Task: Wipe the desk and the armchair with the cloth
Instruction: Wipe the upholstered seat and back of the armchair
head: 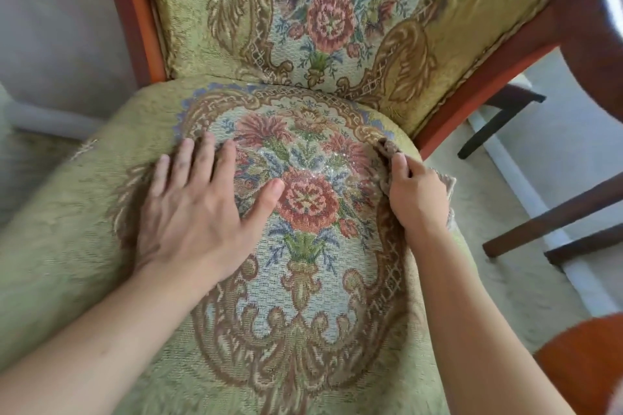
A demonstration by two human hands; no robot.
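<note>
armchair (pixel 303 280): seat being wiped, judged mid-task; desk out of view. left hand (pixel 199 209) flat, fingers spread. right hand (pixel 416 195) grips cloth (pixel 450 185) at seat edge.

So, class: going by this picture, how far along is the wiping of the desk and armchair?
Done: nothing can be confirmed; no desk is in view. In hand: the right hand grips a beige cloth at the right edge of the armchair seat, while the left hand rests flat on it. Left: probably the backrest and wooden frame, which the cloth is not touching.
</note>
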